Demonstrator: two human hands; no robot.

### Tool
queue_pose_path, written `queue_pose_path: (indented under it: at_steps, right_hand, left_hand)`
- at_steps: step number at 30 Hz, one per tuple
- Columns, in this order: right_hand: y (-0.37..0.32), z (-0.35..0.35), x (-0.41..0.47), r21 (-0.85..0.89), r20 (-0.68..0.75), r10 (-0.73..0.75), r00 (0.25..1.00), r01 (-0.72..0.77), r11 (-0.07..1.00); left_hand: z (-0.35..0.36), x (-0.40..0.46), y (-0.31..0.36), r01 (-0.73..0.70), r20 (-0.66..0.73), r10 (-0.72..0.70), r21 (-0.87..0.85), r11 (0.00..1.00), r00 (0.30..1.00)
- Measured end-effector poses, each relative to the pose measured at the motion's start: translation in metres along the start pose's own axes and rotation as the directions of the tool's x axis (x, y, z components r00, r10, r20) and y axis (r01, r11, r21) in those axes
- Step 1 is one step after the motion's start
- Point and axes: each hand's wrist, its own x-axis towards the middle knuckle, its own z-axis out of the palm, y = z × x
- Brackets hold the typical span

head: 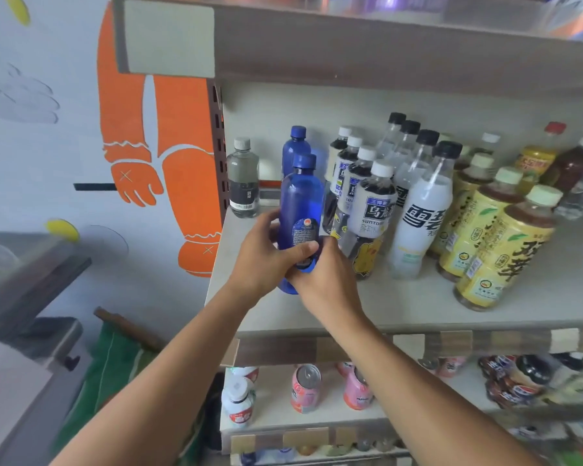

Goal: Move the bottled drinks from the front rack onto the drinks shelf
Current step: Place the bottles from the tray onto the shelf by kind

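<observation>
Your left hand [263,260] and right hand [320,277] meet at the front left edge of the pale drinks shelf [401,304], both wrapped round the lower half of a translucent blue plastic bottle with a blue cap [298,203], standing upright near the lip. Bare shelf lies to its left; to its right, rows of white-capped dark tea bottles [371,210] crowd close. Behind it stand a second blue bottle [295,148] and a clear grey-capped water bottle [243,179]. Beyond them is the pale back panel [283,105].
</observation>
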Motion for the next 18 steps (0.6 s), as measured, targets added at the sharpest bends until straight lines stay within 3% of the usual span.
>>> queue_pose_path:
  at_steps: [3,5,8,11,14,18]
  right_hand:
    - [0.007,0.018,0.016,-0.010,-0.058,0.036,0.998,-0.037,0.999]
    - [0.011,0.027,0.024,0.007,-0.091,0.065,0.994,-0.064,0.998]
    - [0.014,0.032,0.034,0.026,-0.137,0.090,0.986,-0.087,0.996]
    - [0.017,0.035,0.043,-0.014,-0.167,0.084,0.982,-0.088,0.996]
    - [0.017,0.041,0.056,-0.050,-0.155,0.068,0.986,-0.076,0.996]
    - [0.017,0.048,0.072,-0.080,-0.141,0.049,0.989,-0.061,0.995]
  left_hand:
    - [-0.003,0.014,-0.009,0.036,0.073,-0.032,-0.067,0.997,0.997]
    - [-0.005,0.020,-0.015,0.079,0.012,-0.078,-0.070,0.994,0.997]
    - [-0.009,0.028,-0.035,0.087,-0.155,-0.052,0.226,0.970,0.986]
    - [-0.011,0.033,-0.049,0.056,-0.113,0.006,0.544,0.837,0.994]
    - [-0.010,0.036,-0.049,0.056,-0.087,0.003,0.665,0.745,0.996]
    - [-0.010,0.034,-0.052,0.053,-0.093,0.019,0.716,0.696,0.996]
